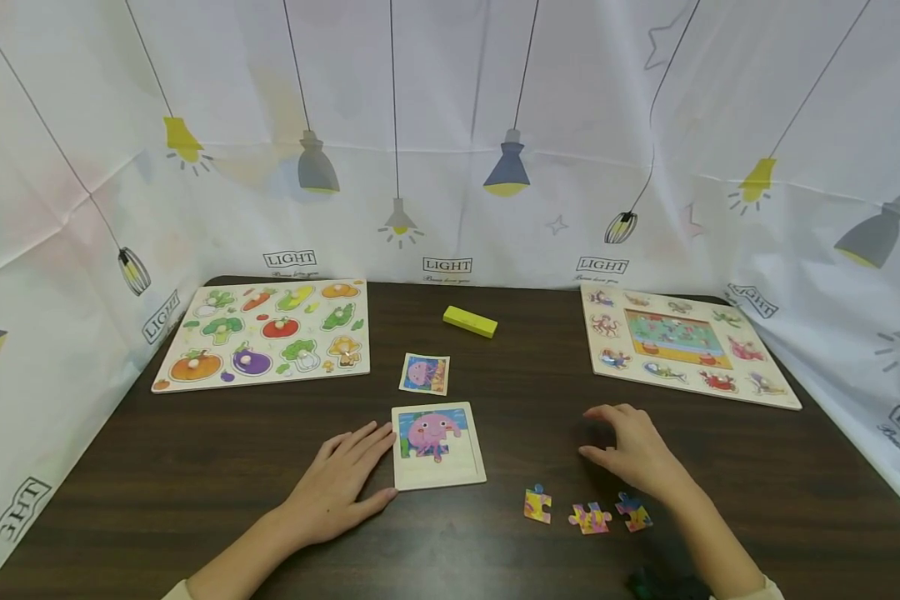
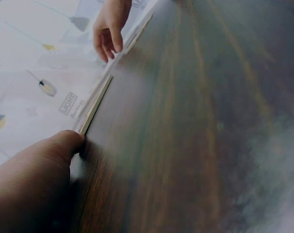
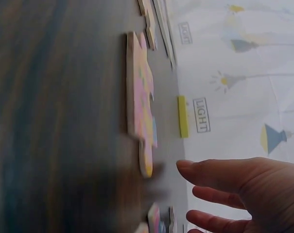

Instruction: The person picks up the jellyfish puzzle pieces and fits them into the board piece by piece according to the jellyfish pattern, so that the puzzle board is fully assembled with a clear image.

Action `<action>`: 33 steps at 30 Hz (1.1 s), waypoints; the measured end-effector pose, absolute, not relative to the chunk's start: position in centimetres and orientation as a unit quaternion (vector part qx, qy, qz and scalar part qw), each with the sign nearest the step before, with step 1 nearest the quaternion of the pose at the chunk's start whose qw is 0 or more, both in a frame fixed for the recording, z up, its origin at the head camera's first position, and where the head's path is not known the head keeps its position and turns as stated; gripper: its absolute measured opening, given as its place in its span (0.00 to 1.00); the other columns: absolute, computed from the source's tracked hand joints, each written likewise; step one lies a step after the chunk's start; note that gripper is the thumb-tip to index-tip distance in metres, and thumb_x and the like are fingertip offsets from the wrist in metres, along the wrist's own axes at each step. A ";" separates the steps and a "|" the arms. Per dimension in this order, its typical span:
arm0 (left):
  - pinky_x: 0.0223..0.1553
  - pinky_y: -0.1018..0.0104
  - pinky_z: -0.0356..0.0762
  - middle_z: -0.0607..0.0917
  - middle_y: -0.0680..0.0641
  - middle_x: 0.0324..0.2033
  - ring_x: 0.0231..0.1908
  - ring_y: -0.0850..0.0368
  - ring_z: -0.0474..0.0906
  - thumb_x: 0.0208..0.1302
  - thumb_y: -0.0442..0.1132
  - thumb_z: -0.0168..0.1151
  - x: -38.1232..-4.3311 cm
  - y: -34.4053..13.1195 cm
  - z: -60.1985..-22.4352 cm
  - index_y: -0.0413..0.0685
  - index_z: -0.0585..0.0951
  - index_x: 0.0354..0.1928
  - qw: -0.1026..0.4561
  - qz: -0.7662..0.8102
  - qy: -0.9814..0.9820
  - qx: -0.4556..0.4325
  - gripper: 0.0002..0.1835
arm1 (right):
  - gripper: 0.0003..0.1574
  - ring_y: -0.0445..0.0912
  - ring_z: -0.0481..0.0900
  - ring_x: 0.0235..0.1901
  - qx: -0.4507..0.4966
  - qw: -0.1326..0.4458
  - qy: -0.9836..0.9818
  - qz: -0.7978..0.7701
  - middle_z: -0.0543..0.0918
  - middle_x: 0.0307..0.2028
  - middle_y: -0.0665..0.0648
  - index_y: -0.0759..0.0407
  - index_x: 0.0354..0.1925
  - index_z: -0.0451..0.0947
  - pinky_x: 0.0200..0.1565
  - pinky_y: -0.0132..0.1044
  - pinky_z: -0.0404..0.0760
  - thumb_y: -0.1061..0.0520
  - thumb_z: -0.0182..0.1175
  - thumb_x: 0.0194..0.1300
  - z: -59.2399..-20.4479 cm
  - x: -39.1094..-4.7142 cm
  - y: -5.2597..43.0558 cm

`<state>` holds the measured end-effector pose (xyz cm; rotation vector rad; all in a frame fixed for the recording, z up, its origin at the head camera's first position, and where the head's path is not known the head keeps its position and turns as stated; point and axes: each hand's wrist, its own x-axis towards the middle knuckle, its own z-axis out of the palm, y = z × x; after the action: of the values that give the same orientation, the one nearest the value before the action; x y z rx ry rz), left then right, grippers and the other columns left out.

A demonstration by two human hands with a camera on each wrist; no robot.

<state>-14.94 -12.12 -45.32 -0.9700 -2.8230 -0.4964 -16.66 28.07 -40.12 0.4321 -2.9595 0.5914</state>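
Head view: puzzle tray (image 1: 441,477) as reference, part of a pink octopus picture (image 1: 429,432) seated in it, lower right bare. Left hand (image 1: 337,487) touches tray's left edge, fingers extended. Right hand (image 1: 633,450) well right of tray, fingers loosely curved, thumb apart, holds nothing. Three loose pieces (image 1: 590,519) right of tray, nearer the person. Picture card (image 1: 424,374) just beyond tray, yellow block (image 1: 470,322) farther beyond, vegetable board (image 1: 311,329) beyond-left, animal board (image 1: 783,400) beyond-right

Left wrist view: left thumb against tray edge, right hand off to tray's right

Right wrist view: right thumb and fingers apart, nothing between them, near loose pieces
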 end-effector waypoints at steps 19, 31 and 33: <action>0.61 0.51 0.50 0.59 0.52 0.67 0.67 0.55 0.50 0.63 0.63 0.46 -15.0 -12.1 -45.3 0.50 0.60 0.68 0.057 -0.168 -0.930 -0.321 0.37 | 0.35 0.66 0.66 0.47 0.113 0.001 -0.977 0.183 0.73 0.45 0.69 0.66 0.48 0.74 0.45 0.62 0.65 0.45 0.69 0.49 -40.1 -14.8 31.1; 0.61 0.51 0.49 0.59 0.52 0.67 0.67 0.56 0.49 0.63 0.64 0.45 -15.0 -12.1 -45.4 0.50 0.60 0.68 0.052 -0.168 -0.932 -0.318 0.37 | 0.17 0.56 0.70 0.39 0.108 -0.001 -0.975 0.194 0.74 0.39 0.62 0.60 0.38 0.77 0.39 0.52 0.69 0.53 0.68 0.52 -40.2 -14.6 31.5; 0.61 0.51 0.50 0.60 0.52 0.67 0.67 0.56 0.49 0.63 0.64 0.45 -15.0 -12.1 -45.4 0.50 0.61 0.68 0.055 -0.168 -0.931 -0.318 0.37 | 0.15 0.55 0.70 0.38 0.109 -0.002 -0.974 0.196 0.74 0.38 0.61 0.59 0.36 0.77 0.38 0.51 0.69 0.54 0.68 0.52 -40.2 -14.6 31.4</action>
<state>-14.99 -12.07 -45.45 -0.9668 -2.8281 -0.5094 -14.65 31.45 -40.24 0.3425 -3.0648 0.6179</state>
